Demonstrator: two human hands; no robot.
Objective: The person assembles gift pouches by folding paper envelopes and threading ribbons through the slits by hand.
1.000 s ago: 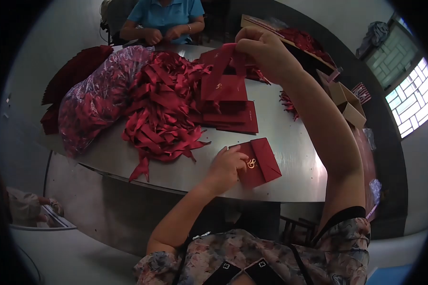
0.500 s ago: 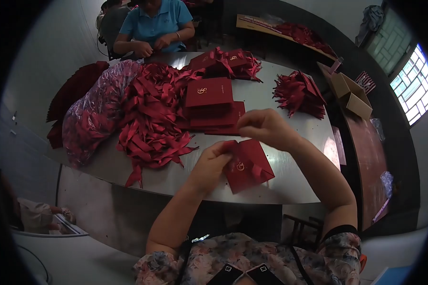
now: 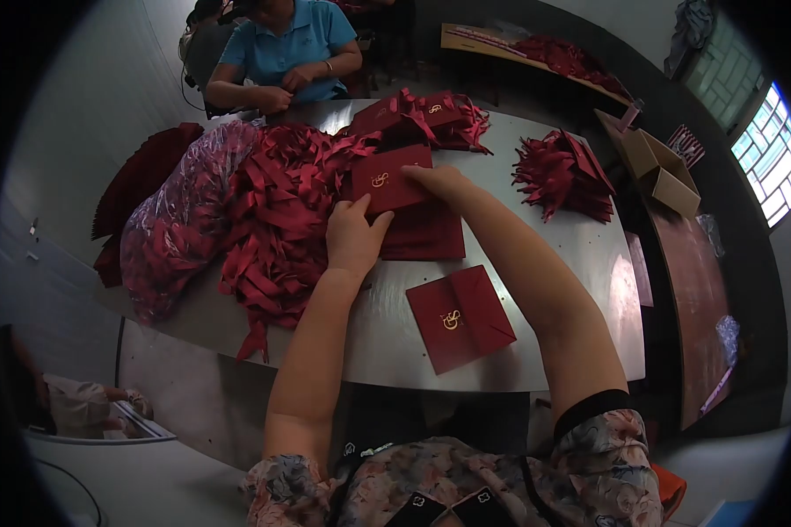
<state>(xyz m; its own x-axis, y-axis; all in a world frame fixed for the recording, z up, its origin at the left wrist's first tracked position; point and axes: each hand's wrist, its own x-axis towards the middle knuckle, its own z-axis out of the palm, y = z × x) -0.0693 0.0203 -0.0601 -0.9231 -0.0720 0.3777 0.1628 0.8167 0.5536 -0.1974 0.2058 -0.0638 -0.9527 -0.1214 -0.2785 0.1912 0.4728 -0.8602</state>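
A stack of red bags [image 3: 391,172] with gold logos stands near the middle of the metal table. My left hand [image 3: 354,237] is at the stack's lower left edge, fingers spread, touching the top bag. At the right edge of that top bag, my right hand [image 3: 437,182] has its fingers together on it. One red bag [image 3: 460,320] lies flat by itself nearer to me. Left of the stack is a large heap of red ribbons [image 3: 281,215].
A clear plastic bag of ribbons [image 3: 180,220] lies at the left. Bags with ribbons [image 3: 562,174] are at the right, others [image 3: 431,117] at the back. A co-worker in a blue shirt [image 3: 290,48] sits across. An open carton [image 3: 664,171] stands far right.
Both my hands have moved away from the near bag, forward and left to the stack. The near bag now lies untouched, its ribbon no longer standing out at the right.
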